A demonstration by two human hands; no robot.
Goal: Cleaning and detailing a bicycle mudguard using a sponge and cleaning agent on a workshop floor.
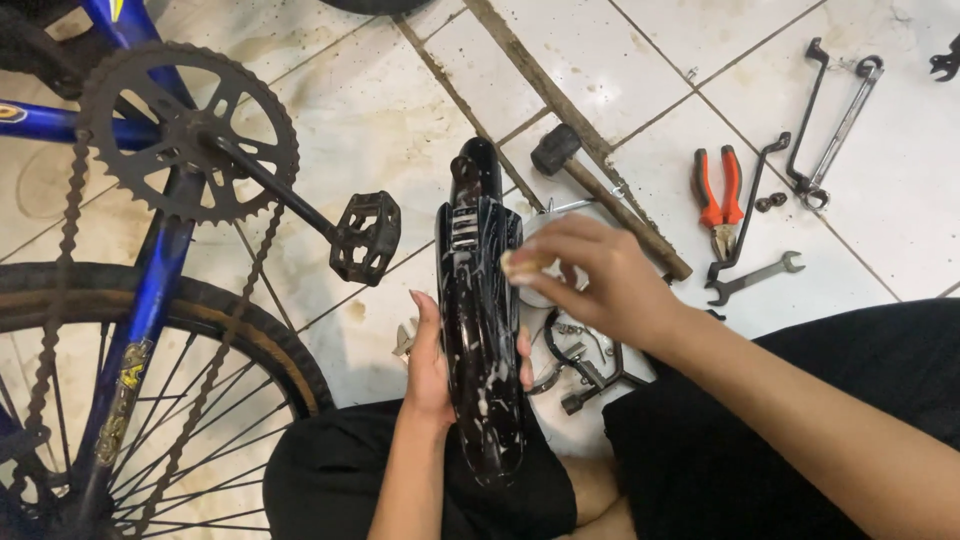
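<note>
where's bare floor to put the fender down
Bare tile lies between the pedal and the fender held by the left hand, and right of the spanner. Crowded: around the pliers, hammer, and parts under the right hand.

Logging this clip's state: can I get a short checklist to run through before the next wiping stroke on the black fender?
1. Left hand grips the black fender from below: ok.
2. Right hand pinches a small yellowish sponge against the fender: ok.
3. Soapy suds visible on the fender: ok.
4. Fender clear of the bicycle pedal: ok.
5. Underside of the fender clean: cannot tell.
</note>
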